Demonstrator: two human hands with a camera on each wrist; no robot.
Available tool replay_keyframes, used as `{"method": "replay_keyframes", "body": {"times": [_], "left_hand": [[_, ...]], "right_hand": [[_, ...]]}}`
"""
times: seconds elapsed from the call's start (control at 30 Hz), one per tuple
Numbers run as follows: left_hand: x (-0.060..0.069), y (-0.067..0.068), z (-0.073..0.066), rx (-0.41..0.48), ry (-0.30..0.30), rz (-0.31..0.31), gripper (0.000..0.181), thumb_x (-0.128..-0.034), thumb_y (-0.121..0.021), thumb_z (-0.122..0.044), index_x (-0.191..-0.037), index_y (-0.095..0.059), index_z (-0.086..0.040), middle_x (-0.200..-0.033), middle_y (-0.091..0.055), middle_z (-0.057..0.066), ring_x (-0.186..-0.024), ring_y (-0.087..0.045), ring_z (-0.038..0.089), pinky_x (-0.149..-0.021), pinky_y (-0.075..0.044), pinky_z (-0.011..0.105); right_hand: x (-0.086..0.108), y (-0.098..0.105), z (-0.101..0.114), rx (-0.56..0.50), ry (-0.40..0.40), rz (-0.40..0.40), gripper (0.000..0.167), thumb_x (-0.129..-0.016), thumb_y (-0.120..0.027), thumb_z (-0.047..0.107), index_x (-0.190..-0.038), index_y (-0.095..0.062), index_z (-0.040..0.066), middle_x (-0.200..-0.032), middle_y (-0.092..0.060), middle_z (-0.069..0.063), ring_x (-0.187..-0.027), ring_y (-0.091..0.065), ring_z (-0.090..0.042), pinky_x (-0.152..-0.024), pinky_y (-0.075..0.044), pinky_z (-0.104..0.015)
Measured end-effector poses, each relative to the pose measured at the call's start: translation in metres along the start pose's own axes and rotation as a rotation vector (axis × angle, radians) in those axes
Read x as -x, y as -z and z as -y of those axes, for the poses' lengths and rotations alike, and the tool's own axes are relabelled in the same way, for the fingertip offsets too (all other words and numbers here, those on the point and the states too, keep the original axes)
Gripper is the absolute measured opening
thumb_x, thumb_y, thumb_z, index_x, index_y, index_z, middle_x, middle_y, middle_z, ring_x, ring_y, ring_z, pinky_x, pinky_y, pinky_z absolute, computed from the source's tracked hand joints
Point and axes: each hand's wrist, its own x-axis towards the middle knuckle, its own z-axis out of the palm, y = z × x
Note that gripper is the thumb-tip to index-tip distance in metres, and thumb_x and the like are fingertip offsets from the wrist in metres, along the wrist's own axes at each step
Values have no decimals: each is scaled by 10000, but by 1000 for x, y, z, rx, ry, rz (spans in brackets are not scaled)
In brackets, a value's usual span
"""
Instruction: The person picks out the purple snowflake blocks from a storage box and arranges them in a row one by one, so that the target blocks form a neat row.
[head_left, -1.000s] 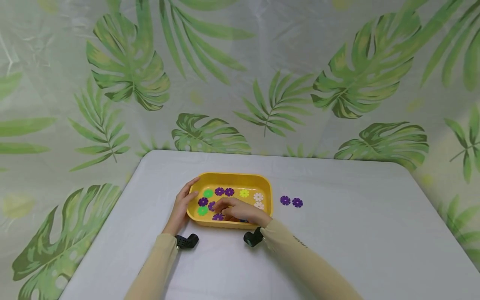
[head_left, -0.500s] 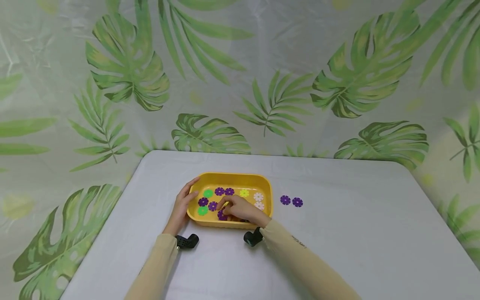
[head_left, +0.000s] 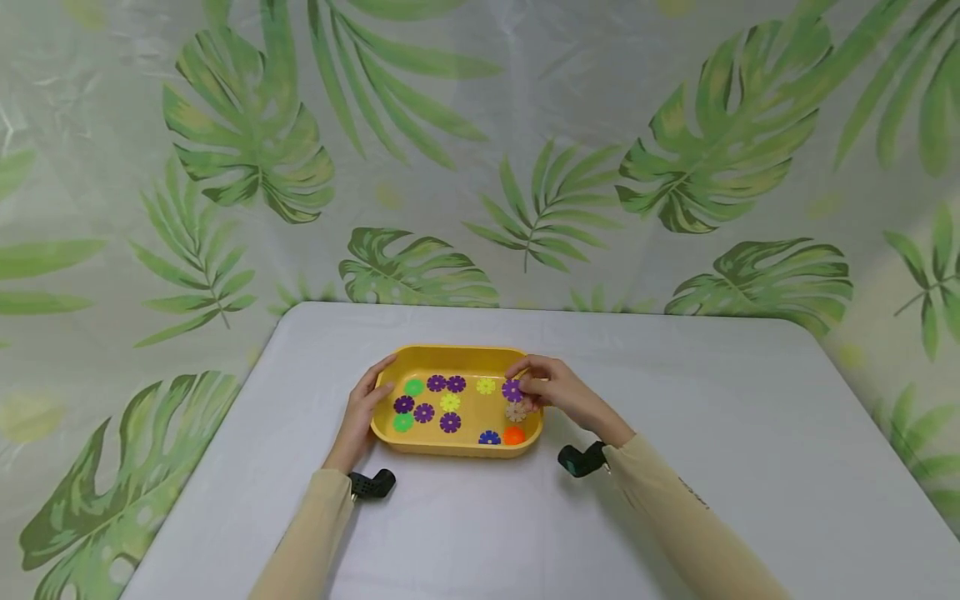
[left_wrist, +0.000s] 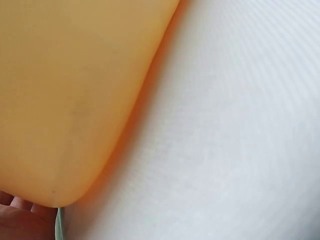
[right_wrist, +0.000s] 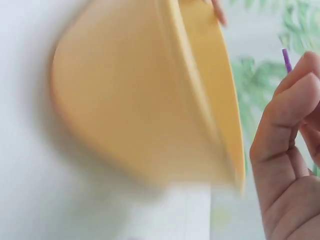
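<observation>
At the left end of a yellow plastic tub (head_left: 457,450), my left hand (head_left: 358,421) grips the rim, thumb over the edge. Only its fingers (left_wrist: 20,220) show at the tub's corner in the left wrist view. My right hand (head_left: 570,400) is above the tub's right rim, pinching a purple snowflake disc (head_left: 512,390) between thumb and finger. That disc appears edge-on as a thin purple strip (right_wrist: 286,60) in the right wrist view. Below the hand, a pale disc (head_left: 516,412) lies in the tub.
Several more purple discs (head_left: 423,412) lie in the tub, with green discs (head_left: 403,422), yellow discs (head_left: 450,402), a blue disc (head_left: 490,437) and an orange disc (head_left: 513,435). The tub stands on a white-covered table (head_left: 712,417); a leaf-print curtain (head_left: 555,100) hangs behind.
My right hand has lifted from the tub's middle to its right rim with a purple disc. It now covers where two purple discs lay on the table. The left hand has kept its place.
</observation>
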Motion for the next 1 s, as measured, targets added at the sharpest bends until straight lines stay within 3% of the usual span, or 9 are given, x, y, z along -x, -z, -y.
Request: {"method": "replay_keyframes", "body": {"times": [0.2, 0.43, 0.77, 0.9, 1.0], "left_hand": [[-1, 1, 3, -4, -10, 0, 446, -995, -494, -145, -1437, -438, -122, -1517, -327, -5, -1404, -211, 115, -1148, -150, 312], [-1, 1, 2, -4, 0, -7, 445, -992, -498, -149, -1433, -445, -130, -1515, -327, -20, -1402, -209, 100, -1144, -159, 300], [-1, 0, 1, -2, 18, -14, 438, -1001, -486, -143, -1436, -440, -137, -1520, -314, -28, -1407, -190, 95, -1147, -143, 301], [-1, -1, 0, 4, 15, -5, 444, -1007, -477, -143, -1448, -423, -136, -1529, -297, -25, -1413, -175, 101, -1150, -132, 305], [-1, -1, 0, -3, 12, -2, 446, -1009, -472, -145, -1451, -420, -142, -1529, -295, -28, -1412, -176, 99, -1150, -130, 304]], "right_hand": [[26, 54, -29, -18, -27, -128, 266, -984, -472, 76, -1195, -514, -80, -832, -596, -152, -670, -591, -192, -710, -567, -373], [56, 97, -66, 31, -111, -246, 299, -969, -456, 31, -1202, -482, -153, -860, -577, -101, -694, -584, -128, -675, -553, -292], [59, 100, -86, 279, -249, -325, 248, -953, -421, 5, -1138, -536, -114, -874, -607, -156, -649, -611, -154, -597, -545, -265], [57, 96, -79, 344, -241, -352, 237, -953, -434, 11, -1125, -553, -100, -875, -607, -174, -624, -606, -154, -578, -537, -272], [54, 91, -70, 325, -192, -356, 247, -952, -445, 18, -1138, -555, -102, -922, -589, -208, -636, -612, -157, -596, -548, -290]]}}
